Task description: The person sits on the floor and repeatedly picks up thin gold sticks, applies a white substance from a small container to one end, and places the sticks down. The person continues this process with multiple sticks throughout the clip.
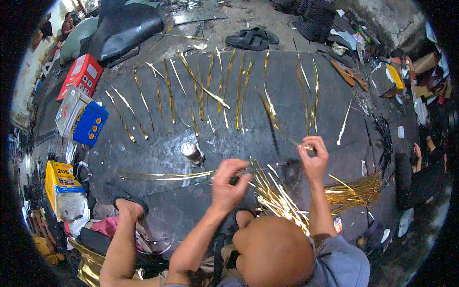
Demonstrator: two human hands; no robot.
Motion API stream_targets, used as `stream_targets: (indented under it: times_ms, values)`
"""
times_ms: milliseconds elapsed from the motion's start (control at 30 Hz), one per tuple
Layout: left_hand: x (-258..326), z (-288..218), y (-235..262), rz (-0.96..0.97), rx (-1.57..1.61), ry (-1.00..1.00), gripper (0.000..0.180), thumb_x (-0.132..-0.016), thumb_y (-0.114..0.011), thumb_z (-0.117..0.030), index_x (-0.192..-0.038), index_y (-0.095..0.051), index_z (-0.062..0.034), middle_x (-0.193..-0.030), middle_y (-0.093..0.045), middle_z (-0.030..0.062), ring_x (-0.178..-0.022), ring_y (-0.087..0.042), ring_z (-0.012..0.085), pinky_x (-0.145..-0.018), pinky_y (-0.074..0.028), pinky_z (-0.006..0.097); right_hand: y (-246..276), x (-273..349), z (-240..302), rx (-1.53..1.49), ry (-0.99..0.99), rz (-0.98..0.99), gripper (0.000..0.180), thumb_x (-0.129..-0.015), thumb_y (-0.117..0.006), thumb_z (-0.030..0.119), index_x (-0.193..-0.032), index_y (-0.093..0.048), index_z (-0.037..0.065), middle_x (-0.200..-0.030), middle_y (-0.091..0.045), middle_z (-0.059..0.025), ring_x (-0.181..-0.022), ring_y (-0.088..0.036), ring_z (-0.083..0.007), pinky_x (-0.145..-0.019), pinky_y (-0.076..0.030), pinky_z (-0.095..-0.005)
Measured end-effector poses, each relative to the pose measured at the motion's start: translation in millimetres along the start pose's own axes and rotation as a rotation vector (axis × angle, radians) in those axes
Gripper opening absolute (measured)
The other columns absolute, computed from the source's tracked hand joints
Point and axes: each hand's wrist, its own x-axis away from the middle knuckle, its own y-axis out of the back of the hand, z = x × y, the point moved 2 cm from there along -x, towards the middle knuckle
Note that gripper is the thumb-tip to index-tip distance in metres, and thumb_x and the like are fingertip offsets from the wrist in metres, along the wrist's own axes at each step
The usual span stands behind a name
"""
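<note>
Thin gold strips lie spread over a dark mat (158,191). My right hand (313,155) is closed in a pinch on a gold strip (289,138), which runs up and to the left from the fingertips, partly blurred. My left hand (230,184) hovers over the mat with its fingers curled together; what they hold, if anything, I cannot make out. Long gold strips (167,177) lie to its left. Between my hands and my bent knee is a loose heap of strips (277,196). A bundle of gold strips (356,191) rests to the right.
A small can (191,152) stands on the mat. Along the left side are a red box (80,76), a clear-and-blue container (83,117) and a yellow box (64,184). Black sandals (251,38) lie at the far edge, brown sandals (349,74) at right. Another person's hand (417,157) shows at far right.
</note>
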Motion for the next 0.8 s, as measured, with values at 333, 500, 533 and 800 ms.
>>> stream_targets:
  times_ms: [333, 500, 533, 800]
  values:
    - [-21, -41, -10, -0.087, 0.412, 0.227, 0.013, -0.093, -0.075, -0.003, -0.105, -0.074, 0.0013, -0.103, -0.068, 0.0047, -0.090, -0.066, 0.0103, -0.076, -0.054, 0.023, -47, 18, 104, -0.352, -0.054, 0.484, 0.016, -0.089, -0.079, 0.008, -0.100, -0.073, 0.000, -0.091, -0.073, -0.0070, -0.077, -0.070, -0.0132, -0.067, -0.056, -0.0283]
    - [-18, -29, 13, -0.265, 0.539, 0.409, 0.006, -0.092, -0.074, -0.001, -0.097, -0.075, 0.0021, -0.089, -0.073, 0.0028, -0.074, -0.064, 0.0068, -0.070, -0.052, 0.021, -67, 15, 140, -0.091, 0.272, 0.440, 0.022, -0.084, -0.082, 0.011, -0.103, -0.075, 0.004, -0.092, -0.074, -0.0124, -0.074, -0.073, -0.0237, -0.064, -0.059, -0.0335]
    - [-18, -25, 14, -0.298, 0.580, 0.411, 0.006, -0.092, -0.072, -0.001, -0.097, -0.075, 0.0024, -0.088, -0.074, 0.0046, -0.075, -0.065, 0.0074, -0.070, -0.053, 0.023, -70, 14, 143, -0.090, 0.298, 0.446, 0.022, -0.084, -0.082, 0.011, -0.103, -0.075, 0.004, -0.091, -0.074, -0.0119, -0.074, -0.073, -0.0243, -0.063, -0.059, -0.0340]
    - [-3, -12, 15, -0.364, 1.237, 0.487, 0.013, -0.097, -0.068, -0.003, -0.108, -0.072, 0.0022, -0.101, -0.073, 0.0088, -0.093, -0.069, 0.0146, -0.086, -0.056, 0.028, -91, 19, 152, -0.105, 0.550, 0.363, 0.023, -0.086, -0.079, 0.009, -0.108, -0.073, 0.002, -0.089, -0.072, -0.0099, -0.070, -0.071, -0.0251, -0.061, -0.058, -0.0356]
